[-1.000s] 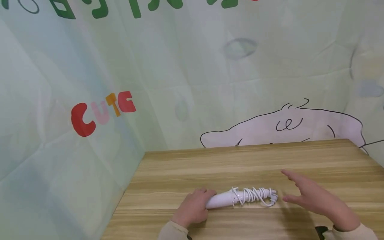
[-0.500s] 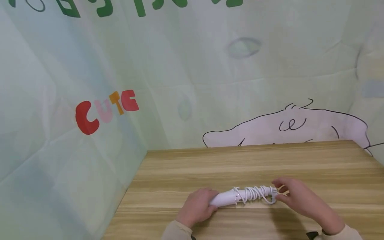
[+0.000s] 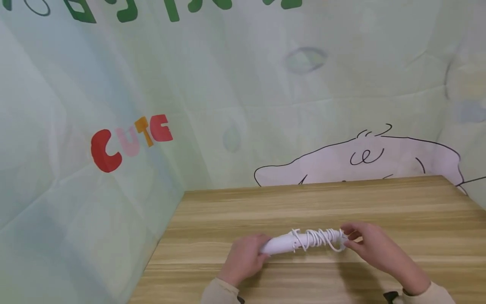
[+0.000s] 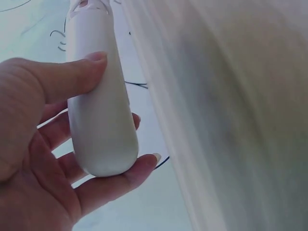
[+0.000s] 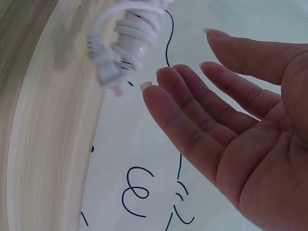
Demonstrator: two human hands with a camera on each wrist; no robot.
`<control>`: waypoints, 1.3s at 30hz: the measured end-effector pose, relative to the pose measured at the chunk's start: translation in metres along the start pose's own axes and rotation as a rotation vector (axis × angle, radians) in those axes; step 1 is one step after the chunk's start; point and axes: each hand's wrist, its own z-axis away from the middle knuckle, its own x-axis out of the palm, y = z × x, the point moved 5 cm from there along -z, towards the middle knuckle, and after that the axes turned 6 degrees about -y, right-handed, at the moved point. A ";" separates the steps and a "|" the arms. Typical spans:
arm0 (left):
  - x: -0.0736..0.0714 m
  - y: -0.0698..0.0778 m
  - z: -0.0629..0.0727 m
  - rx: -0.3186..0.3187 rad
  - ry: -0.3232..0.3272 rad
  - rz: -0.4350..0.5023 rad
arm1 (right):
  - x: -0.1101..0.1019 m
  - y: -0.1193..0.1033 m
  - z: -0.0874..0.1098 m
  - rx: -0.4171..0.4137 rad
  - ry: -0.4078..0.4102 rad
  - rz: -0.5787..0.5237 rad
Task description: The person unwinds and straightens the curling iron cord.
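White wand [image 3: 280, 244] gripped by left hand [image 3: 244, 256]; right hand [image 3: 373, 245] loose

Head view: wand at 5 o'clock from centre, over wooden table [image 3: 235, 211]. Left hand, at 6 o'clock, hides the handle's end; left wrist view shows it grasping, thumb across the front, fingers behind and beneath. Right hand, at 4 o'clock, relaxed, fingers parted, holding nothing; fingertips near plug [image 5: 109, 72], contact hard to judge. Right wrist view: plug blurred at 11 o'clock, wound cord [image 3: 320, 237] cut off by top edge.
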 end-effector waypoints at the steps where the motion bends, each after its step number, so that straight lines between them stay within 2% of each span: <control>1: -0.002 -0.002 0.000 0.003 0.015 0.002 | 0.000 -0.001 -0.001 -0.004 0.009 0.003; 6: -0.011 -0.005 0.001 0.031 0.075 0.023 | 0.003 -0.004 -0.003 -0.007 0.025 0.000; 12: -0.018 -0.004 -0.001 0.033 0.097 0.055 | 0.005 -0.011 -0.003 -0.013 0.038 0.010; 17: -0.023 0.002 -0.001 0.058 0.128 0.055 | 0.006 -0.018 -0.003 -0.052 0.117 0.022; 24: -0.025 0.007 -0.001 0.080 0.167 0.052 | 0.006 -0.020 -0.003 -0.011 0.237 0.049; 30: -0.026 0.009 0.001 0.064 0.169 0.063 | 0.005 -0.026 -0.001 -0.146 0.382 0.071; 36: -0.020 0.017 -0.002 0.106 0.149 -0.087 | 0.005 -0.037 0.003 -0.261 0.430 0.077; 39: -0.018 0.021 -0.001 0.118 0.130 -0.120 | 0.004 -0.042 0.004 -0.308 0.440 0.086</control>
